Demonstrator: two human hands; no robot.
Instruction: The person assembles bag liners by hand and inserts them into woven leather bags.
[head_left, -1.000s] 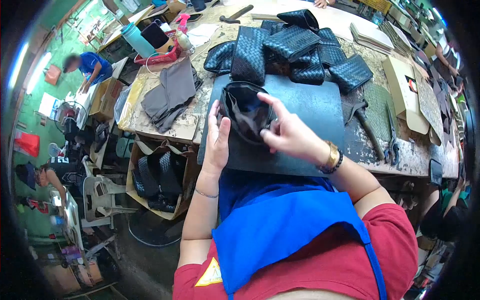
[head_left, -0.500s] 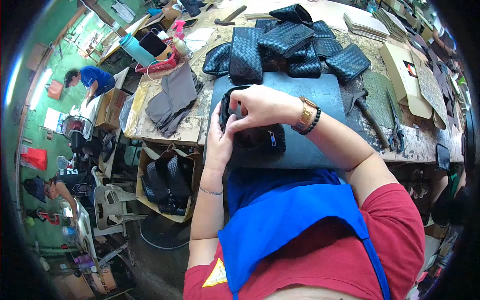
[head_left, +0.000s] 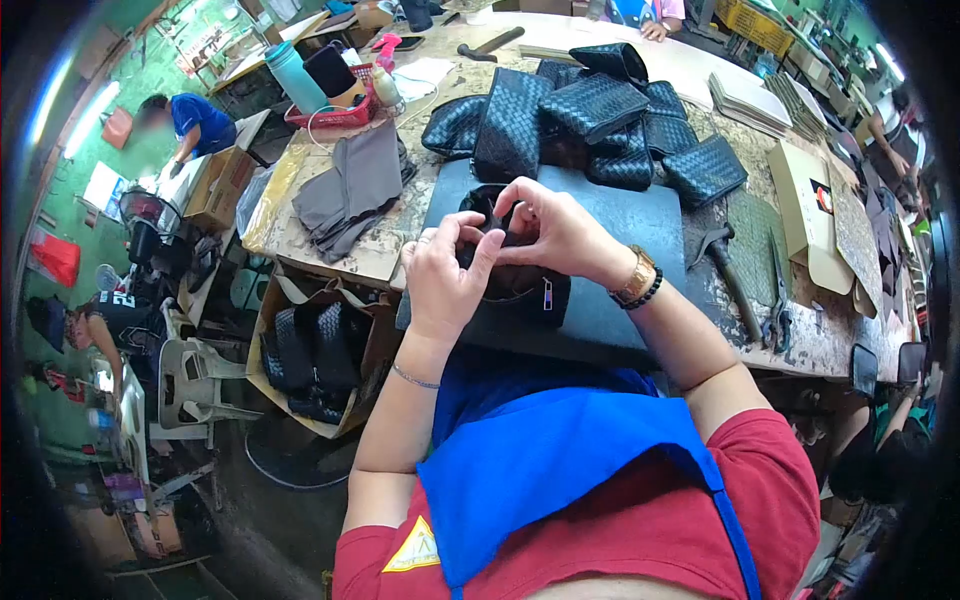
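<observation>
A black leather pouch point(head_left: 525, 302) with a zipper end showing at its right lies on a dark flat slab point(head_left: 625, 260) in front of me. My left hand point(head_left: 450, 270) is at its left side, fingers curled in on the dark upper edge. From the right, my right hand point(head_left: 560, 232) grips the same edge, thumb and fingers bent around it, the two thumbs almost meeting. The exact fingertip contact is partly hidden. Just beyond the slab is a pile of black woven-pattern pouches point(head_left: 595, 105).
Right of the slab are a hammer point(head_left: 735, 280), scissors point(head_left: 778, 310) and an open cardboard box point(head_left: 815, 225). Grey cloth pieces point(head_left: 350, 190) and a red basket point(head_left: 350, 112) lie left. A carton of woven pouches point(head_left: 320, 350) stands below the table edge. Other people work nearby.
My right hand has moved right and down, off my left wrist area. My left hand has turned, its fingers now curled over the pouch's edge. The view has shifted slightly.
</observation>
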